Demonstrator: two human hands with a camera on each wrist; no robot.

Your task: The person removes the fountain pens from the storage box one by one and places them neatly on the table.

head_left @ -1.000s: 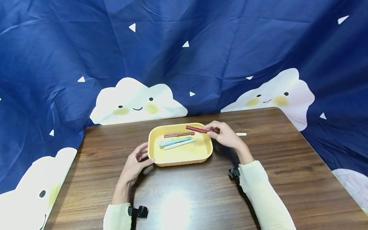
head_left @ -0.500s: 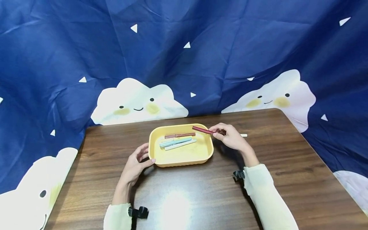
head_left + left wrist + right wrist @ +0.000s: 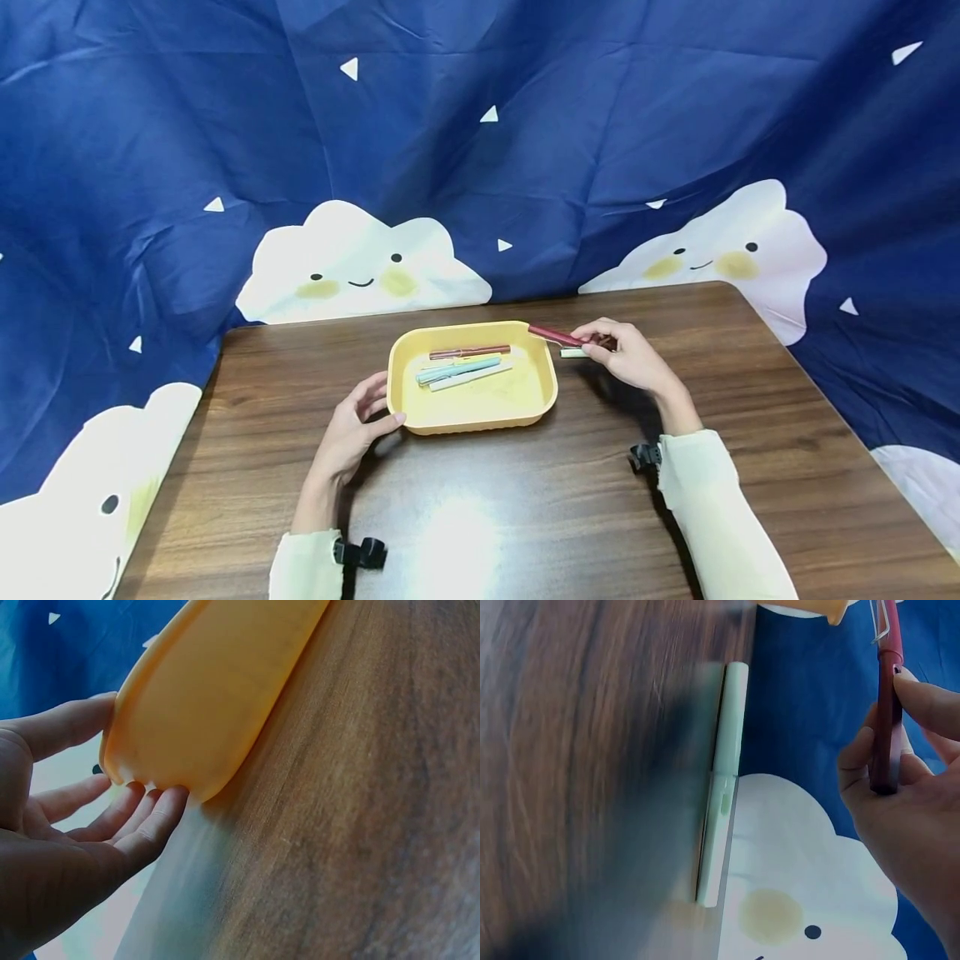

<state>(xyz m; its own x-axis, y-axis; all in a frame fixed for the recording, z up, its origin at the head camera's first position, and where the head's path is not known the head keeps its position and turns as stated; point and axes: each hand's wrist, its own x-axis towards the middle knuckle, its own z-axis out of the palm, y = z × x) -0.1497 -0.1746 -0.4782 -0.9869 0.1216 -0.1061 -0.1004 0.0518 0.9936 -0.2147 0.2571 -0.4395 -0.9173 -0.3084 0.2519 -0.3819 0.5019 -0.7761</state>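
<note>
Brown wood-grain tabletop [image 3: 525,500] carries one yellow, rounded rectangular plastic tray [image 3: 472,410], set toward the far edge. The left hand [image 3: 352,429] grips its near-left corner, thumb at the rim, fingers against the outer wall. Inside lie at least four slim pens [image 3: 457,370]: dark red, yellow, light blue and white. One dark red clipped pen [image 3: 555,335] is pinched by the right hand [image 3: 626,357], raised beyond the tray's right side. One pale green pen [image 3: 726,780] lies below it. A second ago the held pen reached over the tray.
</note>
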